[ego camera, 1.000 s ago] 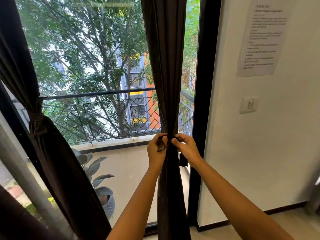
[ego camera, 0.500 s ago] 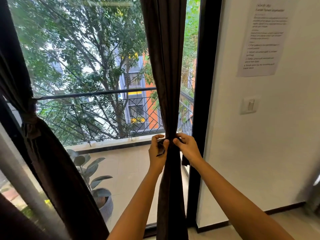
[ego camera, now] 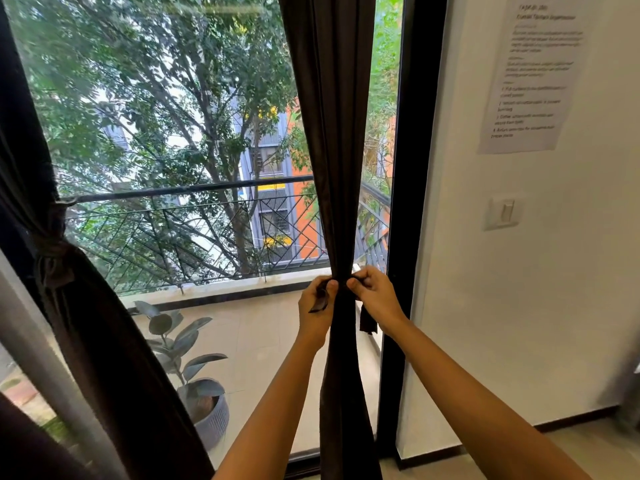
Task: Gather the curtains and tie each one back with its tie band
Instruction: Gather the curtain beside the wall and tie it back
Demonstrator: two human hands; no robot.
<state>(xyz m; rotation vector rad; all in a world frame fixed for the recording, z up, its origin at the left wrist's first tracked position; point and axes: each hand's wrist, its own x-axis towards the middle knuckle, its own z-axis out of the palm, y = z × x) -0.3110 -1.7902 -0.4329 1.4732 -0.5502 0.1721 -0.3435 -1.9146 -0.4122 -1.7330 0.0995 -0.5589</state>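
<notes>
The right curtain (ego camera: pixel 332 133) hangs vertically, gathered into a narrow column beside the black window frame (ego camera: pixel 408 202). The left hand (ego camera: pixel 317 301) and right hand (ego camera: pixel 375 297) meet at its waist, each pinching closed on an end of the tie band (ego camera: pixel 320 301). The left curtain (ego camera: pixel 86 323) hangs already knotted, slanting.

Wall notice (ego camera: pixel 535 74) text too blurred to read — top edge cropped.
</notes>
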